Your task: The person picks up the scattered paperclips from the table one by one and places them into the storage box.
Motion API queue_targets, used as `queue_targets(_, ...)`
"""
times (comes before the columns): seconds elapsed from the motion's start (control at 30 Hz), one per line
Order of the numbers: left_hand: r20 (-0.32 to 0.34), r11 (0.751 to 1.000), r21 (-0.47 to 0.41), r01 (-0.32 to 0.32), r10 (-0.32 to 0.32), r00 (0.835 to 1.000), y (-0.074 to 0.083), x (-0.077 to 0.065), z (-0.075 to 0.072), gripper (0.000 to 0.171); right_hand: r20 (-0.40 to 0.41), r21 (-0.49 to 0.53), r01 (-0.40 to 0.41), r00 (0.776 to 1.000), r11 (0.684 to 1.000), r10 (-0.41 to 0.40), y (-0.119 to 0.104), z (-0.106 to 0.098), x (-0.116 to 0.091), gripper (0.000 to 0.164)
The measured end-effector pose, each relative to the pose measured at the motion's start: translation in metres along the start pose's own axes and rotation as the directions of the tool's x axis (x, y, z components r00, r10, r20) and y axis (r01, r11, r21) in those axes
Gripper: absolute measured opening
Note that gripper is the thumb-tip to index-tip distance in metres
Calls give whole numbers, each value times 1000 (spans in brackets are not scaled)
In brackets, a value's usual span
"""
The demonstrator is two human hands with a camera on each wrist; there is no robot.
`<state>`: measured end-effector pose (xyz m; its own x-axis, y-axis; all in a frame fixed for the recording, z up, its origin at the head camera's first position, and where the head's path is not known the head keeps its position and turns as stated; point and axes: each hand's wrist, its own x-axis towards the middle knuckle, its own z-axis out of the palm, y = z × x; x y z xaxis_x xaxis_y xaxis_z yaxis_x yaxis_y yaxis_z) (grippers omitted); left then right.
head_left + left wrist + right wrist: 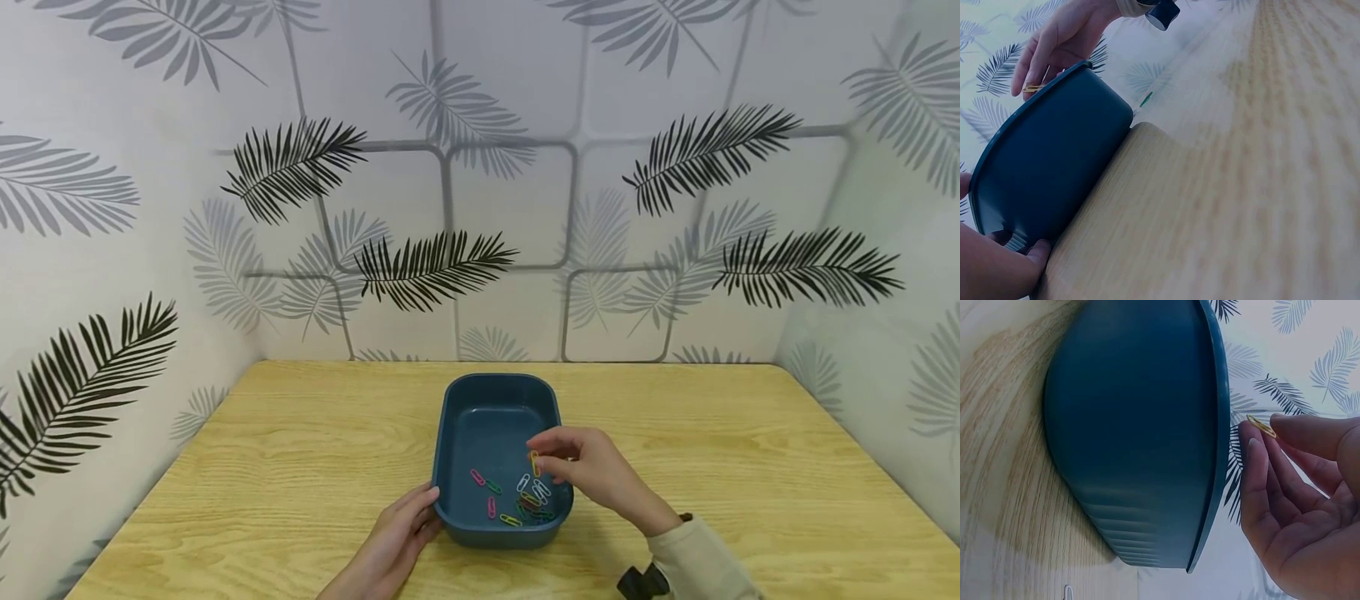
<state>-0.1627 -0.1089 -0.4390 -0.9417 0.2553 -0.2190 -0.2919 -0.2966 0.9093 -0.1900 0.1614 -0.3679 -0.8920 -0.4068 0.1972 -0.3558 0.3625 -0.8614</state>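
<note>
A dark blue plastic bin (495,537) sits on the table. Several coloured paper clips (523,482), in pink, green, white, yellow and brown, lie in its near part. My right hand (588,467) is over the bin's right side, pinching a yellow paper clip (1261,425) between thumb and fingertips. At the bin's near left corner, my left hand (401,533) holds the side, with a digit at the rim and fingers against the outer wall. In the left wrist view, only parts of the left fingers (1035,253) show.
The wood-grain table (300,442) meets a leaf-patterned backdrop (510,317) behind and at the sides. A small green object (1145,99) shows past the bin in the left wrist view. A pale paper clip (1068,592) lies on the table in the right wrist view.
</note>
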Motion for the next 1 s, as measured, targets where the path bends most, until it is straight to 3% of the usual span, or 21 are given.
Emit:
queue_targets(0.67, 0, 1000, 1, 1, -1, 1000, 0, 0, 0, 67, 21, -72, 25, 999, 997, -24, 5, -3, 1, 20)
queue_targets(0.8, -3, 1000, -6, -2, 2, 1000, 0, 0, 0, 67, 26, -105, 38, 999, 994, -35, 6, -9, 1, 20)
queue_targets(1.0, 10, 1000, 0, -13, 13, 1000, -1, 1, 0, 65, -30, -180, 31, 999, 983, -37, 9, -27, 0, 22)
